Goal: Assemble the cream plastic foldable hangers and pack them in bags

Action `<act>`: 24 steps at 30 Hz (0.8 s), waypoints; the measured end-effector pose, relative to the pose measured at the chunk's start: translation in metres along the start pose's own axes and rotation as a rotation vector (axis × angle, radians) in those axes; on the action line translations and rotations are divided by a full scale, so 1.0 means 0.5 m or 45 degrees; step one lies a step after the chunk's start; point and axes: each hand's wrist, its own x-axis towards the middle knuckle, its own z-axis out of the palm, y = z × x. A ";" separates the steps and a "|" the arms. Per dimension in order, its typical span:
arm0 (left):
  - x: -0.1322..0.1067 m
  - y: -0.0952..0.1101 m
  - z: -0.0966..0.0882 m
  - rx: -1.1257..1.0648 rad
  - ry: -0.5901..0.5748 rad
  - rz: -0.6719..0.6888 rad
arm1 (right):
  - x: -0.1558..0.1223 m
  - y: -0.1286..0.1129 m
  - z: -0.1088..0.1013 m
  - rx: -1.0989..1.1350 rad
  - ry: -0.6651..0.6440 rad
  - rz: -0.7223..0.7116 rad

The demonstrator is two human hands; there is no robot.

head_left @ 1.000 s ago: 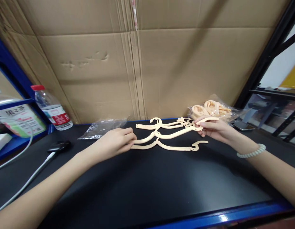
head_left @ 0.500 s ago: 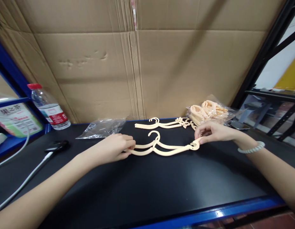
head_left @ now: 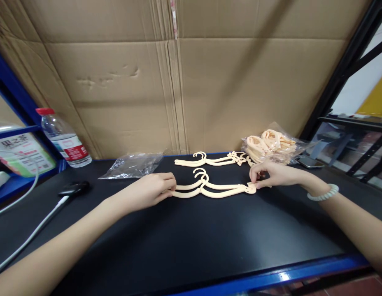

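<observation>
A pair of cream clothes hangers (head_left: pixel 220 193) lies on the dark tabletop in front of me, their two hooks pointing away and slightly apart. My left hand (head_left: pixel 158 189) has its fingertips closed around the left ends. At the right ends, my right hand (head_left: pixel 266 174) pinches the small rounded end piece between thumb and fingers. Just behind lies another cream hanger set (head_left: pixel 206 161), also with two hooks, and small clip-like pieces (head_left: pixel 240 157) at its right end. My fingers hide the left tips of the near hangers.
To the left are a flat clear plastic bag (head_left: pixel 131 165), a water bottle (head_left: pixel 66 142) and a black device (head_left: pixel 74 188) with a white cable. A bag of cream hanger parts (head_left: pixel 269 144) and a phone (head_left: pixel 310 161) lie back right. A cardboard wall (head_left: pixel 117 90) stands behind.
The near hangers have tipped down flatter, and their two hooks now show apart where one showed before. My right hand has shifted slightly left with the end piece.
</observation>
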 end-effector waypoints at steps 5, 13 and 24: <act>0.009 -0.004 0.023 -0.033 0.084 -0.043 | 0.003 0.012 -0.001 -0.050 0.077 0.083; 0.013 -0.009 0.048 -0.066 0.179 -0.059 | 0.007 0.008 -0.004 -0.172 0.132 0.118; 0.013 -0.008 0.069 -0.156 0.292 -0.073 | -0.003 -0.024 -0.005 -0.218 0.140 0.065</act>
